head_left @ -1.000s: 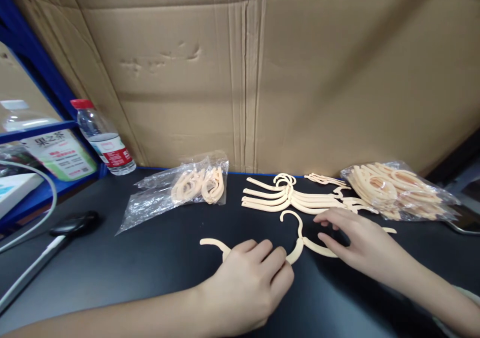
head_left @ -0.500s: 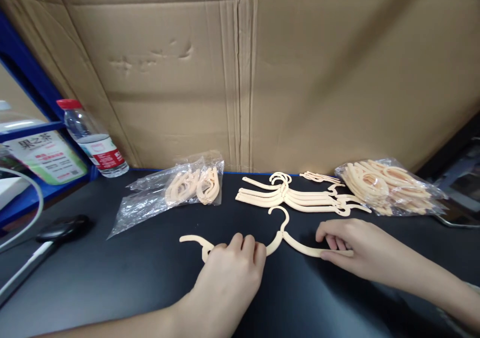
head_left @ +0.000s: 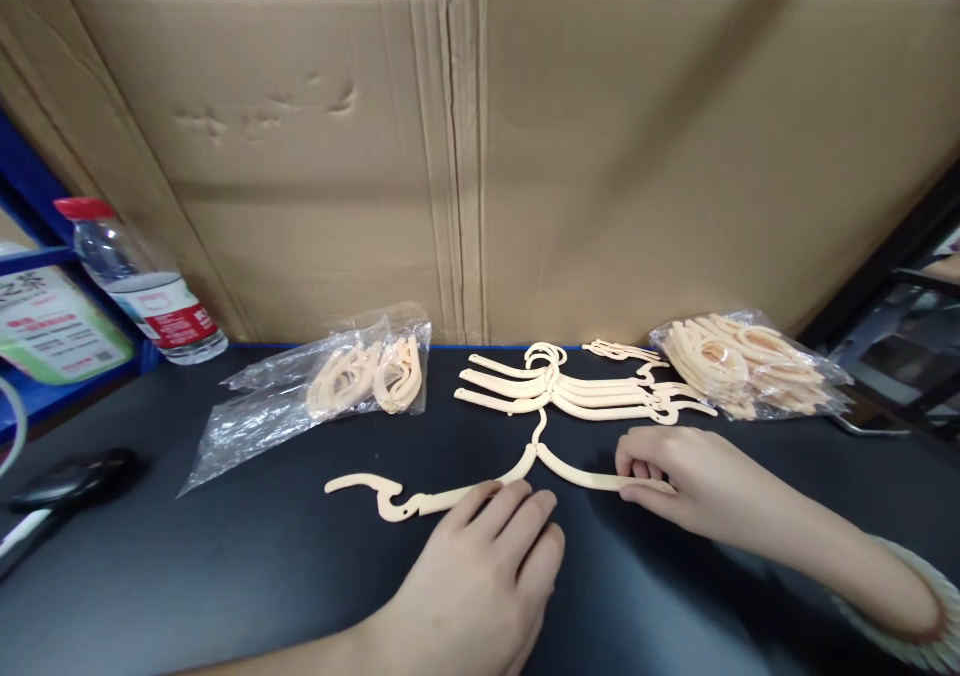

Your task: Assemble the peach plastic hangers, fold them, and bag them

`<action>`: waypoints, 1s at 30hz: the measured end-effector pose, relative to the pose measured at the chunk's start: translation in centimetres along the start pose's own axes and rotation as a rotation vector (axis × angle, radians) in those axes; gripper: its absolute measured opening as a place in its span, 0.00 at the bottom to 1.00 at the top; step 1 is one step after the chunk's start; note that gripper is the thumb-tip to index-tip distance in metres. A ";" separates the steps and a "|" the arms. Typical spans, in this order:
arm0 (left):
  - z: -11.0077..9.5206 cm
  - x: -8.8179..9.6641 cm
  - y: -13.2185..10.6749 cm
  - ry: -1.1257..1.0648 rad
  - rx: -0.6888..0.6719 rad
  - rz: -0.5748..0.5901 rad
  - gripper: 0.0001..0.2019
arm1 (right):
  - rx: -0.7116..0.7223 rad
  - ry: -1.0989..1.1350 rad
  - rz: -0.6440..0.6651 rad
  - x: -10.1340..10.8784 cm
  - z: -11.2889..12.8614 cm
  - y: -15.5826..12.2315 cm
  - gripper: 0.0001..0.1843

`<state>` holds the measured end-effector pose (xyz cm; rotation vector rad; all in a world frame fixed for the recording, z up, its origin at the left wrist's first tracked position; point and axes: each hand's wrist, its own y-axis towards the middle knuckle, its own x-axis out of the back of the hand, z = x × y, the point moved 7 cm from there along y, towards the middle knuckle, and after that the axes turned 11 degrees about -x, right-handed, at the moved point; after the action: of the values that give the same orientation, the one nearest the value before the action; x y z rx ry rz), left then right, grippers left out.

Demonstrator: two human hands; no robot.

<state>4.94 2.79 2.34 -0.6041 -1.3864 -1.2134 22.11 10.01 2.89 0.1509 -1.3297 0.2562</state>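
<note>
At six o'clock, low on the black tabletop [head_left: 300,576]: a cream hanger [head_left: 519,470], spread flat, hook stem toward twelve. Right hand [head_left: 660,471], at four o'clock: thumb and fingers pinching the hanger's three-o'clock arm near its end. Left hand [head_left: 487,566], at six o'clock: back upward, fingers bent over the opposite arm; cannot tell whether it grips or merely rests. That arm's curled tip pokes out at the hand's ten o'clock. Just beyond the stem, a row of similar hangers [head_left: 600,413], hooks bunched. Clear bag of folded hangers [head_left: 255,436] at eight o'clock; fuller bag [head_left: 825,368] at three. Red-capped bottle [head_left: 154,291], nine o'clock, before the cardboard [head_left: 300,176].
</note>
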 end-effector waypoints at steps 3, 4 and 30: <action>-0.5 -0.5 -0.1 -0.117 -0.014 -0.052 0.16 | 0.003 0.007 -0.035 0.2 0.1 0.1 0.05; -0.4 -0.7 -0.1 -0.157 -0.006 -0.036 0.17 | 0.000 0.009 -0.043 0.2 0.1 0.1 0.05; 2.2 -1.3 -0.8 -0.173 0.168 0.089 0.28 | -0.021 -0.073 -0.219 0.7 -1.7 1.4 0.06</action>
<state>3.64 4.90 1.32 -0.6569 -1.5721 -0.9809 23.42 11.88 3.10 0.2884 -1.3756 0.0512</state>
